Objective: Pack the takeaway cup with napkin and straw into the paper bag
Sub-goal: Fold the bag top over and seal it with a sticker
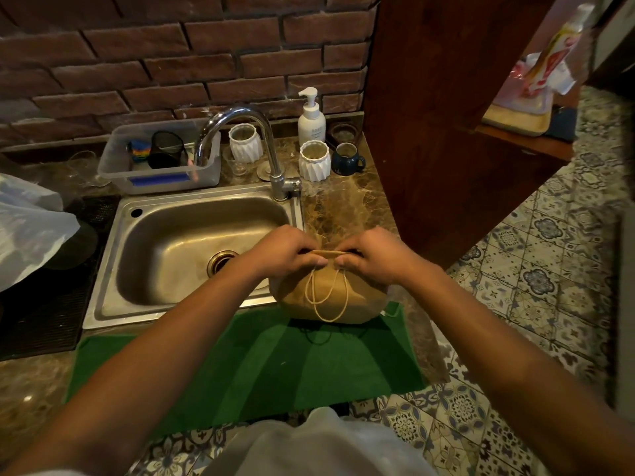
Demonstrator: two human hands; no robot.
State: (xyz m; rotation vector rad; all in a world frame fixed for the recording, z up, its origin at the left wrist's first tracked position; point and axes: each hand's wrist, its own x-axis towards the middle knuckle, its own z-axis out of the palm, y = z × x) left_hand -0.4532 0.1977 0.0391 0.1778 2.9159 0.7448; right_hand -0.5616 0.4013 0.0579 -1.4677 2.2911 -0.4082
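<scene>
Brown marble counter (347, 207) at centre, green mat (261, 365) below, steel sink (192, 242) centre left, brick wall above, paper bag (330, 297) top pinched shut by left hand (287, 252) and right hand (372, 255), pump bottle (311, 120) label unreadable

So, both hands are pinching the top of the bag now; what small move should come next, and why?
Probably fold the pinched top edge down once more and press it flat. Both the left hand and the right hand hold the top of the bag shut, its handles hang loose in front, and no cup, napkin or straw shows outside, so only closing seems left.
</scene>
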